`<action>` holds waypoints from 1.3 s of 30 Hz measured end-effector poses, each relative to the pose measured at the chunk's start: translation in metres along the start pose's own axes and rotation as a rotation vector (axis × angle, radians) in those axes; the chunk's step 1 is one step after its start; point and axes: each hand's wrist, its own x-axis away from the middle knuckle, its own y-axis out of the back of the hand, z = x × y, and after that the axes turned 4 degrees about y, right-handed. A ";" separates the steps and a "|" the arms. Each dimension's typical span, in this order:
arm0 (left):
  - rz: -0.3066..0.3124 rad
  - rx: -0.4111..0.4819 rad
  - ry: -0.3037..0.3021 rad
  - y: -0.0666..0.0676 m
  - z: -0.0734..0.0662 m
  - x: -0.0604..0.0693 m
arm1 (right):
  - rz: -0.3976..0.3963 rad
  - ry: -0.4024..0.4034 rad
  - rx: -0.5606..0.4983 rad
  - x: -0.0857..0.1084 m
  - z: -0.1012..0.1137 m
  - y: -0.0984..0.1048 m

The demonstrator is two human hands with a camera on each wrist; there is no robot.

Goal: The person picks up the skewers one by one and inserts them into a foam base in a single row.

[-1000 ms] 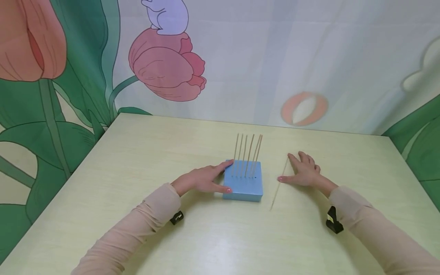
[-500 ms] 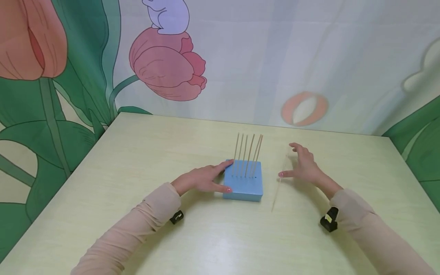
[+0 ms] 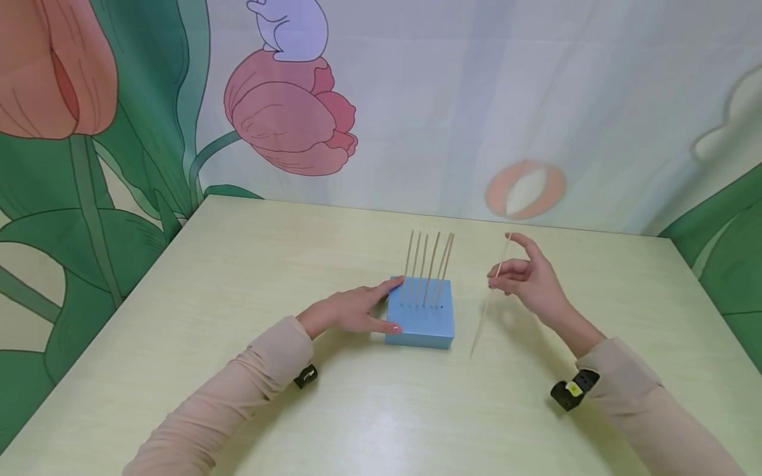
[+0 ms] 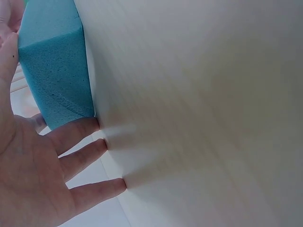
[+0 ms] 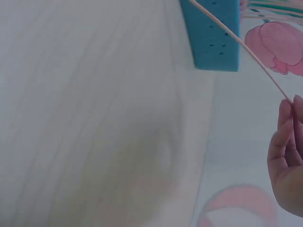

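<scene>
A light blue foam block sits on the table with several thin wooden sticks standing upright in a row of holes. My left hand lies along the block's left side, thumb at the front corner and forefinger at the back; in the left wrist view its fingers are straight. To the right of the block, my right hand pinches another thin wooden stick between thumb and fingers. That stick slants, its lower end toward the front; whether the end touches the table I cannot tell. Small holes show in the block's side in the right wrist view.
A pale wood-grain table carries the block. Behind it hangs a curtain printed with tulips and a rabbit. A black wrist camera is strapped at the right cuff, another camera at the left.
My right hand has taken the loose stick from the table, raising its upper end, and now pinches it. The left hand and block have stayed in place.
</scene>
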 end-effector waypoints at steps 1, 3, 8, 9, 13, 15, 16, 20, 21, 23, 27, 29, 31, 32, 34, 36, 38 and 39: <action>-0.001 -0.002 0.001 0.000 0.000 0.000 | -0.019 0.011 0.014 0.001 0.003 0.000; -0.001 -0.006 0.003 0.000 0.001 0.000 | -0.062 0.034 0.032 0.001 0.010 -0.002; -0.003 -0.009 0.002 0.000 0.001 0.000 | -0.128 0.115 0.037 0.003 0.023 -0.006; -0.002 -0.007 -0.001 0.000 0.001 0.000 | -0.134 0.124 0.018 0.004 0.026 -0.007; 0.003 -0.002 -0.011 -0.001 0.002 0.000 | -0.165 0.139 -0.035 0.005 0.038 -0.011; 0.003 -0.004 -0.012 -0.001 0.002 -0.001 | -0.178 0.145 -0.038 0.005 0.043 -0.014; 0.001 -0.004 -0.011 -0.001 0.002 -0.001 | -0.184 0.152 -0.028 0.006 0.046 -0.015; -0.004 -0.006 -0.004 -0.001 0.003 -0.001 | -0.201 0.180 -0.042 0.005 0.054 -0.022; -0.005 -0.006 -0.002 -0.001 0.003 -0.001 | -0.206 0.190 -0.051 0.004 0.055 -0.024; -0.005 -0.005 0.001 -0.001 0.003 -0.001 | -0.217 0.206 -0.080 0.003 0.057 -0.028; -0.001 -0.003 0.002 0.000 0.002 0.000 | -0.233 0.247 -0.116 0.002 0.060 -0.034; 0.002 0.001 -0.001 0.000 0.001 0.000 | -0.231 0.267 -0.133 0.001 0.060 -0.037; 0.004 0.002 -0.001 0.000 0.001 0.000 | -0.221 0.287 -0.145 0.000 0.060 -0.039; 0.004 0.002 0.000 0.000 0.001 0.000 | -0.218 0.297 -0.151 -0.001 0.060 -0.041; 0.003 -0.001 0.001 -0.001 0.002 0.000 | -0.209 0.323 -0.144 -0.003 0.059 -0.043; 0.003 -0.004 0.004 -0.001 0.002 -0.001 | -0.216 0.342 -0.130 -0.005 0.058 -0.046; 0.002 -0.006 0.003 -0.001 0.002 -0.001 | -0.229 0.360 -0.105 -0.007 0.057 -0.049; 0.002 -0.004 0.002 -0.001 0.002 -0.001 | -0.233 0.369 -0.091 -0.007 0.056 -0.051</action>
